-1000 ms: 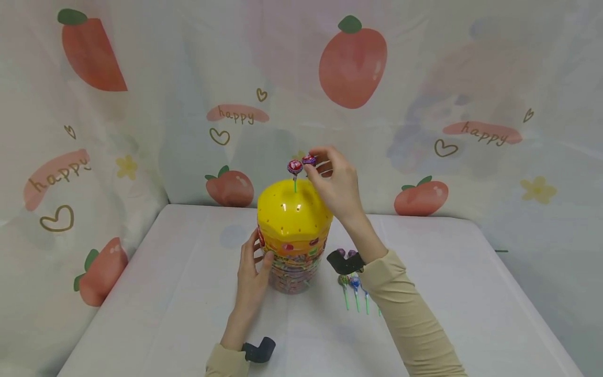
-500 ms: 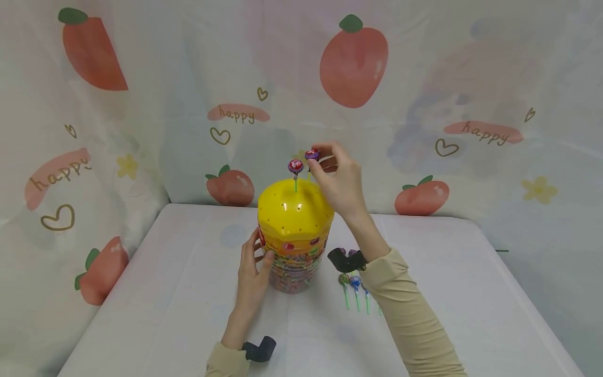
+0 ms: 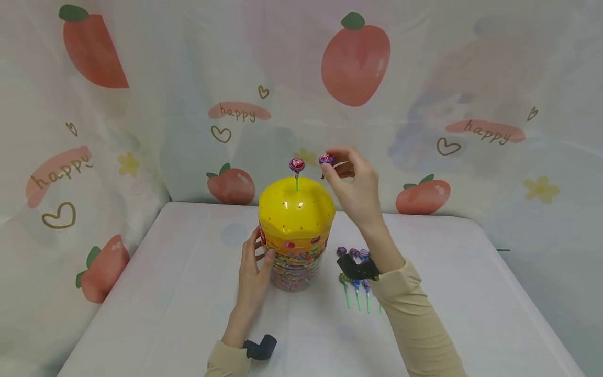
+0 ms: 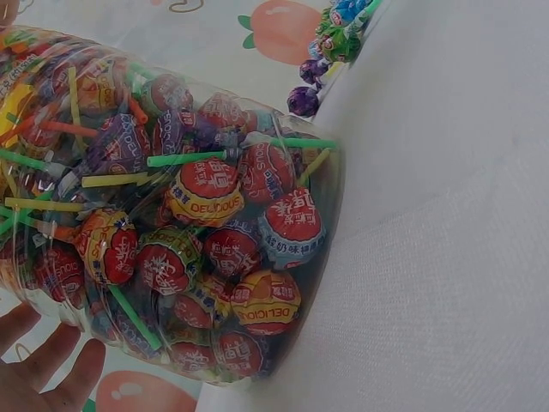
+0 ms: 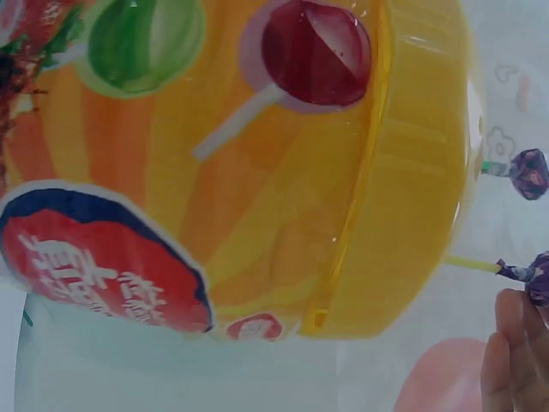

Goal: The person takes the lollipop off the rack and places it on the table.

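Note:
A clear lollipop jar (image 3: 294, 262) with a yellow lid (image 3: 296, 207) pierced by small holes stands mid-table. One red lollipop (image 3: 297, 165) stands upright in the lid's top. My right hand (image 3: 332, 166) pinches a purple lollipop (image 3: 326, 159) by its head, just right of the lid and above its edge. In the right wrist view the held purple lollipop (image 5: 536, 276) hangs beside the lid (image 5: 412, 172), a fingertip (image 5: 508, 343) on it. My left hand (image 3: 258, 254) grips the jar's left side, thumb in front. In the left wrist view its fingers (image 4: 47, 373) lie by the packed jar (image 4: 180, 232).
Several loose lollipops (image 3: 355, 280) lie on the white table (image 3: 447, 293) right of the jar, partly under my right wrist. A fruit-printed cloth backdrop (image 3: 424, 104) closes off the back and the sides. The table's left half (image 3: 165, 283) is bare cloth.
My right hand has carried the purple lollipop to the right, away from the standing red lollipop, and now holds it past the lid's right edge. The left hand stays on the jar.

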Demonstrator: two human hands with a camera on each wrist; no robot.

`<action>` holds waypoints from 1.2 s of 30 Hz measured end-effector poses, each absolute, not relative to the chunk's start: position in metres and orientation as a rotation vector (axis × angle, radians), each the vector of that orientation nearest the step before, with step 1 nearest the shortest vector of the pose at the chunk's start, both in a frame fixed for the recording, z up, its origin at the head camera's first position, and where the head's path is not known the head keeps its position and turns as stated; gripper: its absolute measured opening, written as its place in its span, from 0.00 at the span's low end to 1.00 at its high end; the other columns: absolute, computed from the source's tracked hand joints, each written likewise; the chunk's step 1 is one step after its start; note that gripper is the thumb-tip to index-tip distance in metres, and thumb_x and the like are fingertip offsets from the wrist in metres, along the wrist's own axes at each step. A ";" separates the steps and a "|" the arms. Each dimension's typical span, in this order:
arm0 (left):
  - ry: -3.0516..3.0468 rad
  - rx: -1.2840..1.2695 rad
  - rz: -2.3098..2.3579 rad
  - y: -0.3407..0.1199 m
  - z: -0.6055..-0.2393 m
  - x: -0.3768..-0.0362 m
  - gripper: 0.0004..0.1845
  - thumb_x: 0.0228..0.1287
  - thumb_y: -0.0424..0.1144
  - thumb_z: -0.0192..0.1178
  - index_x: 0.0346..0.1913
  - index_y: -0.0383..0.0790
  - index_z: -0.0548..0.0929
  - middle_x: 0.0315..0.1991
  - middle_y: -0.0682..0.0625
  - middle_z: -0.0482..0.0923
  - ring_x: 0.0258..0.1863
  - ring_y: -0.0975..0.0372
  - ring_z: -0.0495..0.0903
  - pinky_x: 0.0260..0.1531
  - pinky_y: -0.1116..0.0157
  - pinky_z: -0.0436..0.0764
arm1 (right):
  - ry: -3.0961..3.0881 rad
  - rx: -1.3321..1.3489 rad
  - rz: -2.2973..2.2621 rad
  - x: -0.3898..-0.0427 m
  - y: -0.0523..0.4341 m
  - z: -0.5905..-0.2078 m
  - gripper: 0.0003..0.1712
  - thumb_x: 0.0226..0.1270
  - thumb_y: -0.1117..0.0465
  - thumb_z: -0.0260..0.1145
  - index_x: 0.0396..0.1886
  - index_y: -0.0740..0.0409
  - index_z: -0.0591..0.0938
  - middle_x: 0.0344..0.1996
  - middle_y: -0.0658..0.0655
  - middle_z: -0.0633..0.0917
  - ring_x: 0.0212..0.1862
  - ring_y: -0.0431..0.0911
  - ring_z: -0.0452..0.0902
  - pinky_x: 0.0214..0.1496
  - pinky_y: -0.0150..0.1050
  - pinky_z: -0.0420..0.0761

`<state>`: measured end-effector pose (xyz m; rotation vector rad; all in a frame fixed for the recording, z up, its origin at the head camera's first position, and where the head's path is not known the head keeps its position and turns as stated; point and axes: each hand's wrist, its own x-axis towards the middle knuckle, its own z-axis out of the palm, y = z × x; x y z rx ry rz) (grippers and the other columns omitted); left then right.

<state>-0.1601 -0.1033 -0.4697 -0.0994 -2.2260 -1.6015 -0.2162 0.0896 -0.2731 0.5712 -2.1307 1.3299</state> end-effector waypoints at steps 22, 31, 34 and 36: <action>-2.221 -0.095 -1.621 -0.104 -0.469 -0.161 0.34 0.70 0.50 0.54 0.74 0.56 0.54 0.68 0.48 0.63 0.63 0.54 0.68 0.59 0.47 0.75 | -2.215 0.349 1.347 -0.177 0.135 -0.325 0.14 0.64 0.59 0.67 0.49 0.57 0.82 0.39 0.56 0.85 0.36 0.33 0.77 0.45 0.22 0.76; -2.230 -0.091 -1.613 -0.104 -0.470 -0.161 0.34 0.70 0.51 0.53 0.74 0.57 0.54 0.68 0.49 0.63 0.63 0.54 0.68 0.59 0.48 0.76 | -2.278 0.212 1.347 -0.163 0.153 -0.350 0.14 0.63 0.62 0.67 0.49 0.58 0.82 0.37 0.54 0.84 0.36 0.29 0.76 0.44 0.19 0.75; -2.232 -0.090 -1.612 -0.104 -0.471 -0.161 0.34 0.70 0.51 0.53 0.74 0.57 0.54 0.68 0.49 0.63 0.63 0.54 0.68 0.59 0.48 0.76 | -2.307 0.162 1.351 -0.158 0.158 -0.361 0.14 0.63 0.61 0.67 0.49 0.57 0.83 0.38 0.56 0.85 0.37 0.28 0.76 0.44 0.19 0.74; -2.234 -0.084 -1.613 -0.104 -0.470 -0.161 0.34 0.69 0.52 0.53 0.74 0.58 0.54 0.69 0.49 0.63 0.63 0.54 0.68 0.59 0.48 0.76 | -2.319 0.135 1.356 -0.155 0.161 -0.367 0.14 0.64 0.61 0.67 0.49 0.57 0.83 0.38 0.58 0.86 0.37 0.27 0.76 0.44 0.19 0.74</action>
